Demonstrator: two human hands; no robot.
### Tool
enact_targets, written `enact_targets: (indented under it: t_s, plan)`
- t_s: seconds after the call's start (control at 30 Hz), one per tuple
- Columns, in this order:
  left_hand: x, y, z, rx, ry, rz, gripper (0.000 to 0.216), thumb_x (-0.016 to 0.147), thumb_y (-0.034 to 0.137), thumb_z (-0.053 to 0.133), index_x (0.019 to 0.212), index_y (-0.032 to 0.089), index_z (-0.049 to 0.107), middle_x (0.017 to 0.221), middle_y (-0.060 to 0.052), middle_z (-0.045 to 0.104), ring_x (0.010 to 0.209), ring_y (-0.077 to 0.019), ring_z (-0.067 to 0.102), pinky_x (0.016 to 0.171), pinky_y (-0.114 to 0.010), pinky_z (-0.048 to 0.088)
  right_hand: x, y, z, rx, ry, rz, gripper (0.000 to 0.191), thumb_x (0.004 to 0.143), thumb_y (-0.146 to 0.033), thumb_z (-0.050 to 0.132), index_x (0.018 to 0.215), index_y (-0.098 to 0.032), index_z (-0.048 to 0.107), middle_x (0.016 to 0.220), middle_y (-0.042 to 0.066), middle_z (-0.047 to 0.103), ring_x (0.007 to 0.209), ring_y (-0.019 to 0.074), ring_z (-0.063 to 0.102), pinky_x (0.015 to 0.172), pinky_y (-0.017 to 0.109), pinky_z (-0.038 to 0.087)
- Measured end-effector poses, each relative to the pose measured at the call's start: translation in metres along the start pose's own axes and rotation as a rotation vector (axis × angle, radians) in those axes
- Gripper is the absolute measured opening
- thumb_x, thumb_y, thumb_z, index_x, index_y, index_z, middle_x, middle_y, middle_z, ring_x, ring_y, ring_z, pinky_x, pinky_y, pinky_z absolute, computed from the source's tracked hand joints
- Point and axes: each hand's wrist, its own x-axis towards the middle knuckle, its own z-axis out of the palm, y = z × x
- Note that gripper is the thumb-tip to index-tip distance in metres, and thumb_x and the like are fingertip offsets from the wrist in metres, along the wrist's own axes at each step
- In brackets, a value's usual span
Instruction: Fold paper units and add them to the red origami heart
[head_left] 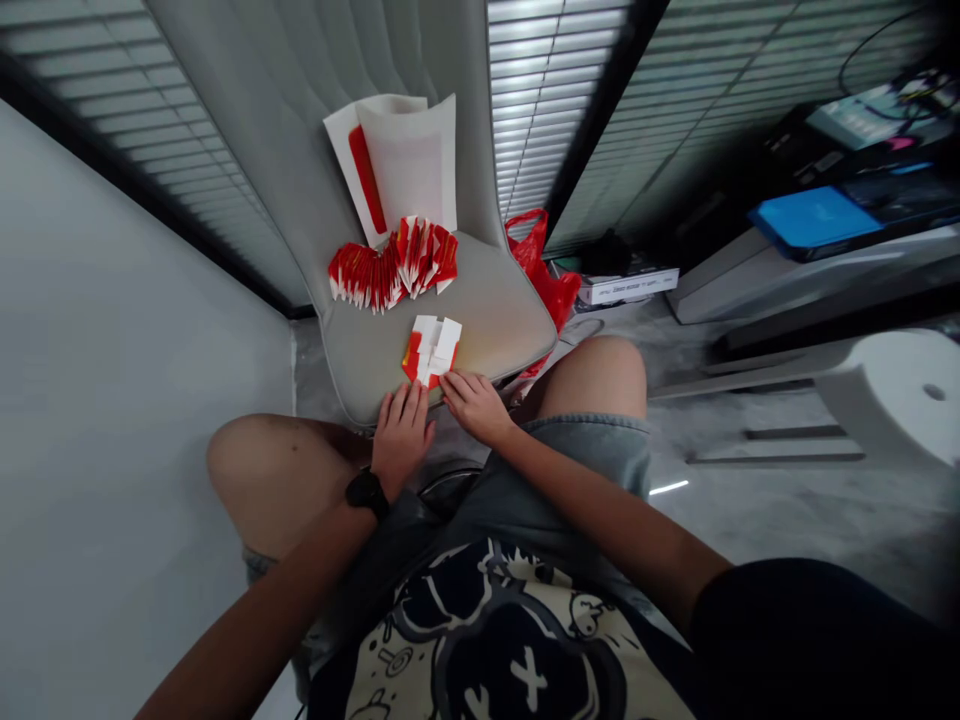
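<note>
A grey chair seat [495, 320] stands in front of my knees. On its near part lies a small stack of folded red and white paper pieces [432, 349]. My left hand [402, 432], with a black watch at the wrist, rests flat at the seat's front edge, fingers stretched out. My right hand [474, 402] lies beside it, its fingertips touching the near edge of the paper stack, fingers loosely spread. Farther back on the seat sits a fanned row of several folded red and white pieces [391, 266]. White and red sheets [397, 160] lean against the chair back.
A red plastic bag [541, 268] hangs off the chair's right side. A white wall is close on the left. Window blinds run behind the chair. To the right are low shelves with a blue box [814, 215] and a round white stool [900, 390].
</note>
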Motion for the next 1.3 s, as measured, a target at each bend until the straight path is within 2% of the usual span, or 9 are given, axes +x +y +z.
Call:
enact_targets:
  t_s: [0.17,0.57,0.73,0.83,0.93,1.0,1.1,1.17,1.3]
  plan:
    - [-0.002,0.004,0.0,-0.025,-0.001,-0.033,0.063,0.1,0.028,0.042,0.16,0.012,0.029,0.163,-0.013,0.034,0.15,-0.0335,0.033,0.123,-0.054,0.026,0.0,-0.003,0.002,0.005,-0.022,0.05,0.042,0.105,-0.026,0.046,0.144,-0.014,0.055,0.143,0.015,0.059,0.133,0.0274,0.049,0.105,0.042,0.04]
    - [0.002,0.011,-0.005,-0.027,0.016,-0.065,0.06,0.096,0.027,0.044,0.153,0.007,0.04,0.159,-0.015,0.042,0.148,-0.0347,0.035,0.122,-0.054,0.025,-0.002,-0.006,-0.006,-0.008,-0.021,0.051,0.046,0.106,-0.032,0.041,0.147,-0.013,0.051,0.145,0.014,0.058,0.135,0.0281,0.047,0.108,0.044,0.037]
    - [0.004,0.018,-0.005,-0.014,0.002,-0.087,0.062,0.093,0.024,0.049,0.152,0.008,0.042,0.159,-0.017,0.041,0.147,-0.0365,0.035,0.121,-0.056,0.025,0.001,-0.013,-0.009,0.013,-0.065,0.075,0.045,0.106,-0.027,0.038,0.145,-0.011,0.052,0.146,0.016,0.056,0.136,0.0301,0.045,0.11,0.047,0.036]
    - [0.008,0.019,-0.009,-0.044,0.015,-0.096,0.057,0.091,0.023,0.051,0.147,0.009,0.049,0.154,-0.017,0.048,0.142,-0.0368,0.04,0.119,-0.056,0.029,0.003,-0.018,-0.015,0.029,-0.082,0.083,0.043,0.105,-0.025,0.041,0.144,-0.01,0.054,0.145,0.017,0.056,0.135,0.0316,0.045,0.108,0.049,0.037]
    - [0.014,0.017,-0.013,-0.088,0.079,-0.151,0.048,0.093,0.024,0.051,0.139,0.012,0.057,0.145,-0.016,0.057,0.134,-0.0348,0.048,0.113,-0.054,0.037,0.007,-0.018,-0.026,0.104,-0.079,0.096,0.039,0.104,-0.027,0.046,0.137,-0.014,0.061,0.14,0.015,0.061,0.132,0.0294,0.05,0.106,0.045,0.04]
    - [0.018,0.018,-0.014,-0.11,0.133,-0.195,0.042,0.095,0.023,0.05,0.134,0.014,0.061,0.138,-0.015,0.061,0.128,-0.0334,0.052,0.109,-0.052,0.041,0.014,-0.014,-0.033,0.199,-0.025,0.219,0.036,0.105,-0.03,0.043,0.13,-0.016,0.065,0.133,0.013,0.065,0.125,0.0245,0.056,0.105,0.038,0.043]
    - [0.021,0.025,-0.013,-0.138,0.18,-0.228,0.037,0.096,0.022,0.049,0.129,0.013,0.063,0.131,-0.015,0.065,0.122,-0.0318,0.056,0.105,-0.05,0.045,0.037,0.0,-0.045,0.298,0.063,0.65,0.04,0.106,-0.032,0.037,0.126,-0.015,0.067,0.121,0.013,0.072,0.111,0.0202,0.066,0.096,0.029,0.048]
    - [0.022,0.031,-0.013,-0.163,0.18,-0.201,0.036,0.096,0.022,0.049,0.129,0.014,0.063,0.13,-0.014,0.066,0.121,-0.0311,0.056,0.103,-0.048,0.047,0.057,0.011,-0.052,0.324,0.004,0.898,0.038,0.103,-0.035,0.044,0.12,-0.014,0.071,0.112,0.014,0.075,0.104,0.0222,0.07,0.089,0.029,0.051]
    - [0.028,0.027,-0.016,-0.276,0.137,-0.122,0.036,0.097,0.02,0.048,0.13,0.018,0.062,0.125,-0.01,0.069,0.115,-0.027,0.061,0.1,-0.043,0.051,0.095,0.029,-0.063,0.312,-0.185,1.06,0.03,0.092,-0.038,0.06,0.106,-0.017,0.077,0.103,0.017,0.077,0.097,0.0268,0.074,0.08,0.032,0.055]
